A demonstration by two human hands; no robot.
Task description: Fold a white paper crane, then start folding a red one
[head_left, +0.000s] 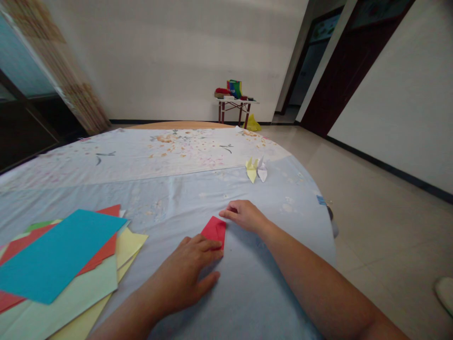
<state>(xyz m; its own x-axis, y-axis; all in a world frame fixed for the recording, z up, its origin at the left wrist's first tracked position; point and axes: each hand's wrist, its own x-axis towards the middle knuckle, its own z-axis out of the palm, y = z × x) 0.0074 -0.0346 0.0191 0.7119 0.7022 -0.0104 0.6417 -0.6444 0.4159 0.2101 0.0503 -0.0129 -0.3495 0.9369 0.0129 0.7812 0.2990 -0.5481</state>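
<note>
A small piece of folded red paper (pixel 214 228) lies on the blue cloth in front of me, with creases on its upper face. My left hand (pixel 193 264) rests over its lower left part, fingers stretched out flat on it and thumb apart on the cloth. At the paper's upper right corner is my right hand (pixel 242 215), its fingers curled in and the thumb close to the index finger. Nothing shows between those fingertips. Farther off stand two folded paper figures side by side, one pale yellow (pixel 251 171) and one white (pixel 262 171).
A loose stack of coloured paper sheets, topped by a blue sheet (pixel 67 255), lies at the left. The round table has a flowered cloth (pixel 170 156); its edge curves down on the right. Beyond it are a small side table (pixel 236 100) with items and a yellow bag (pixel 253 123).
</note>
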